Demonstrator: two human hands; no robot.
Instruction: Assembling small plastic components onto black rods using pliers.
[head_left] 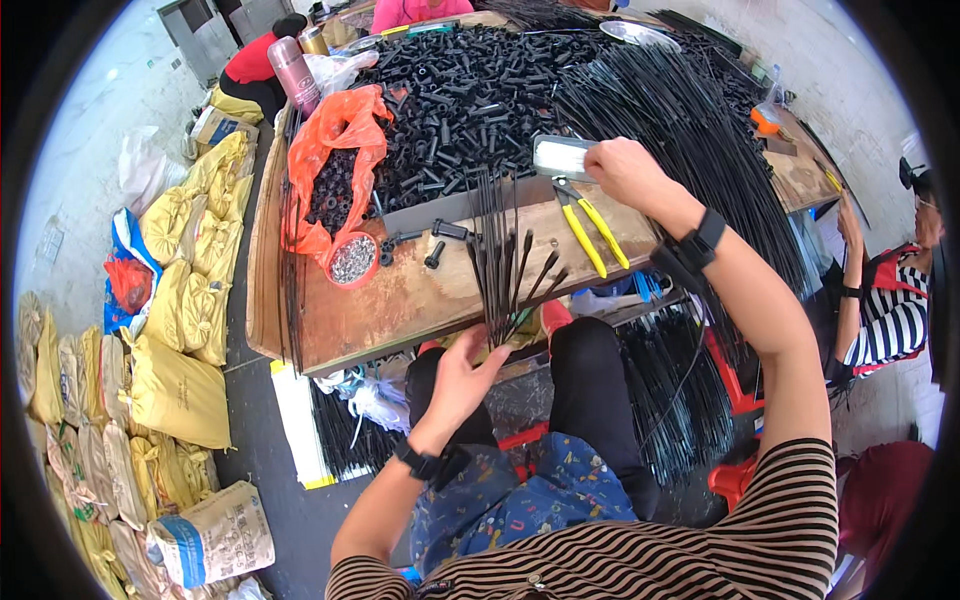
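Observation:
My left hand [462, 378] is closed around the lower ends of several thin black rods [490, 265], which fan upward over the table's near edge. At a small box with white contents [563, 157], my right hand [630, 175] has its fingers curled at the right end. Whatever those fingers hold is hidden. Just below that hand lie yellow-handled pliers [590, 232], jaws toward the box. To the left, a small red bowl [353, 259] holds tiny shiny metal pieces. A few loose black tubular parts [435, 255] lie between the bowl and the rods.
A large heap of black tubular parts [460, 90] covers the wooden table [400, 315]. Long black rods [680, 140] lie at the right. An orange plastic bag [335, 125] and a pink bottle [293, 75] are at the left. Yellow sacks [180, 390] line the floor; a person [890, 300] sits right.

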